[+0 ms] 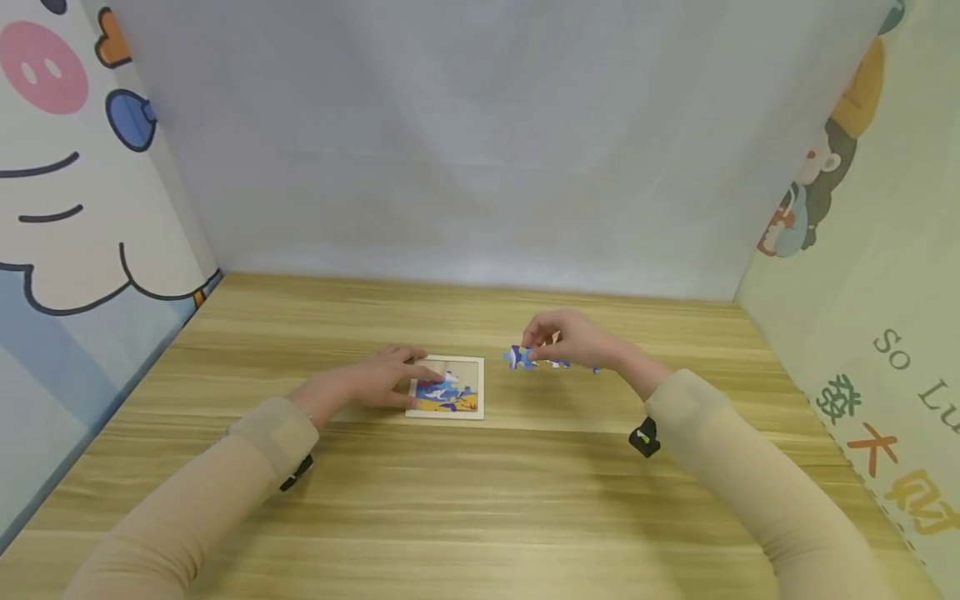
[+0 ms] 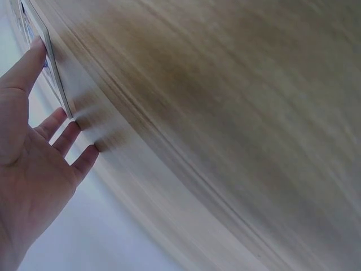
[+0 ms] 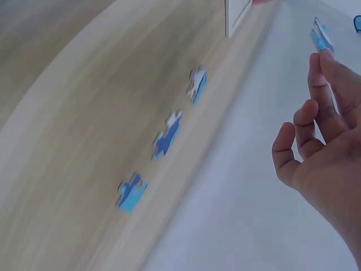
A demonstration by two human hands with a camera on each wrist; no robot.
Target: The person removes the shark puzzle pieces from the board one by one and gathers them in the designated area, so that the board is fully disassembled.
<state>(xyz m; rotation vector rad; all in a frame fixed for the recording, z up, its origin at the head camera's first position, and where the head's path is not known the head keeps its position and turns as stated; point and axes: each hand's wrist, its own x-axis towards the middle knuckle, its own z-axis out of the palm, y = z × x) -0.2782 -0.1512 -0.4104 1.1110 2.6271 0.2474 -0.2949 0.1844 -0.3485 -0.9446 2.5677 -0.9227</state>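
A jigsaw puzzle tray [image 1: 481, 390] with a white rim lies flat on the table, partly filled with a blue and yellow sea picture. Its upper part shows bare wood colour. My left hand [image 1: 375, 379] rests on the tray's left side, fingers spread, the thumb on the picture in the left wrist view. To the right of the tray, my right hand [image 1: 573, 337] pinches a blue and white puzzle piece [image 3: 322, 36] between thumb and forefinger, raised above the table. Below it in the right wrist view lie loose puzzle pieces [image 3: 167, 135] in a row.
The wood-grain table [image 1: 480, 500] meets a pale backdrop [image 1: 480, 167] behind. Cartoon-printed panels stand at the left [image 1: 67, 183] and right [image 1: 847, 275]. Black wrist devices [image 1: 644, 437] hang below both sleeves.
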